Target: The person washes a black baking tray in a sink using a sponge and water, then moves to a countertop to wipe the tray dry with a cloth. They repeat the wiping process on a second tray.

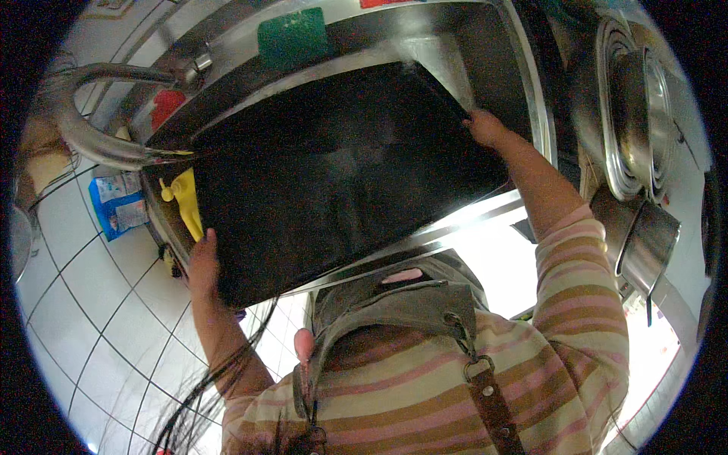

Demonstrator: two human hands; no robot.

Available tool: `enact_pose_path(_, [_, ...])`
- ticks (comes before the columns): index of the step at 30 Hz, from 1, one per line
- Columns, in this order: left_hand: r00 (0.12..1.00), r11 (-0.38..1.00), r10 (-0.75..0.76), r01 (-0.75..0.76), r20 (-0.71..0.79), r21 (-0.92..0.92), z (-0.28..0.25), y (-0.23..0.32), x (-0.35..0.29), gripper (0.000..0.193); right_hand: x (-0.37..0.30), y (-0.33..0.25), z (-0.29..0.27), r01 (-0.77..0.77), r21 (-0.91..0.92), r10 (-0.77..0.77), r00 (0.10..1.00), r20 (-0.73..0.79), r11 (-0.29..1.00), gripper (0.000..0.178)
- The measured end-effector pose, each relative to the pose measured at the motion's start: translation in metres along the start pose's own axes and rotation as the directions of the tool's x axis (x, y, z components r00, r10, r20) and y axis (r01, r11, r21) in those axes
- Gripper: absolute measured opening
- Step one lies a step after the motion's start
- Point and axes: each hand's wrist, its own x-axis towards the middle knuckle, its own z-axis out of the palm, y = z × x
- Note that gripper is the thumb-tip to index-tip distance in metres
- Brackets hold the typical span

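A large, dark, flat rectangular tray (341, 167) spans the steel sink (540, 106), tilted with its right end farther away. My left hand (203, 265) grips its near left corner, the thumb along the edge. On the far right side, the fingers of my right hand (485, 127) are closed round the edge. Beside the tray's left edge a curved steel faucet (106, 152) ends, with what looks like a thin stream at its mouth. A yellow object (184, 199), its kind unclear, shows partly from behind the tray's left edge.
A green scouring pad (292, 38) lies at the sink's far edge, and a red item (167, 106) sits near the faucet. Left of the sink, a blue packet (119, 203) rests on white tiles. Metal pans (618, 114) stand at the right, with a steel pot (651, 246) nearer.
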Motion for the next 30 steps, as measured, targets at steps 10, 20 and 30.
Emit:
enact_pose_path(10, [0.961,0.978,0.21,-0.205,0.179,-0.049,-0.003,0.007,0.018,0.064,-0.072,-0.014,-0.119,0.003,-0.177,0.007,0.998,0.056,0.984,0.029])
enact_pose_path(20, [0.94,0.993,0.075,-0.103,0.333,0.066,0.047,0.009,0.042,0.06,-0.129,-0.03,-0.185,-0.136,-0.232,0.147,0.989,0.029,0.963,0.027])
enact_pose_path(30, [0.936,0.814,0.186,0.023,0.298,-0.58,0.146,-0.038,0.104,0.062,-0.162,-0.025,-0.152,-0.183,-0.133,0.134,0.939,-0.317,0.974,0.025])
